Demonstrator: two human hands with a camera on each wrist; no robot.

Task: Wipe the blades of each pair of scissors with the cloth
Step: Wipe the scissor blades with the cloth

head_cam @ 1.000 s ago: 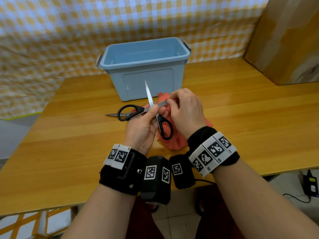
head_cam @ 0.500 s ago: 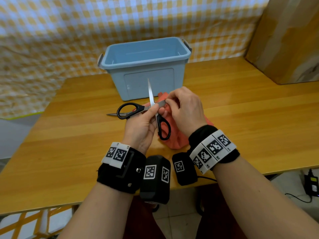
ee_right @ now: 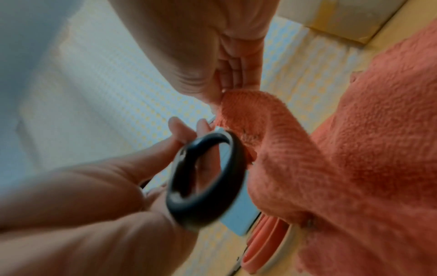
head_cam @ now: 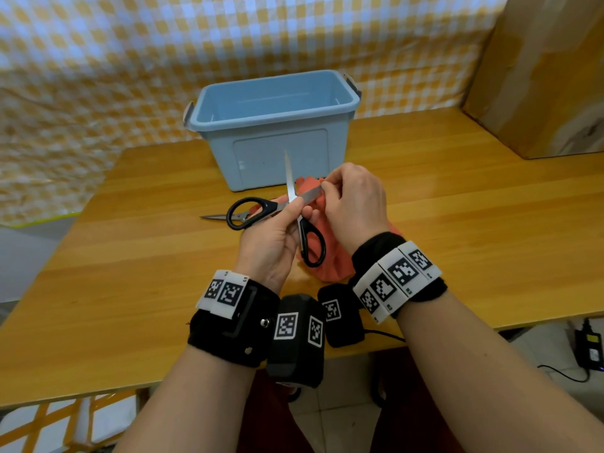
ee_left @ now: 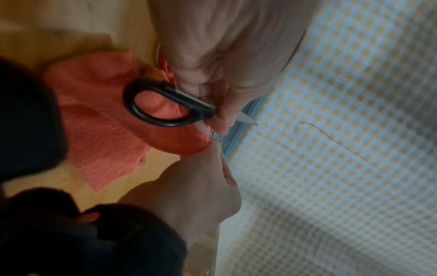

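A black-handled pair of scissors (head_cam: 295, 204) is held wide open above the table. My left hand (head_cam: 277, 237) grips it at the pivot. One blade points up, and one handle ring (ee_left: 156, 104) hangs toward me. My right hand (head_cam: 353, 204) pinches the orange cloth (head_cam: 330, 266) around the other blade, which points right. The cloth (ee_right: 331, 149) drapes from that pinch down to the table. A second pair of scissors (head_cam: 219, 217) lies on the table behind, blades pointing left. Its handles are mostly hidden.
An open blue plastic bin (head_cam: 277, 158) stands just behind the hands. A large cardboard box (head_cam: 539, 76) sits at the back right of the wooden table (head_cam: 130, 273). A checked cloth covers the wall behind.
The right hand's cloth pinch slid a little toward the pivot and back out along the blade. The left hand keeps its hold, and the scissors have barely moved.
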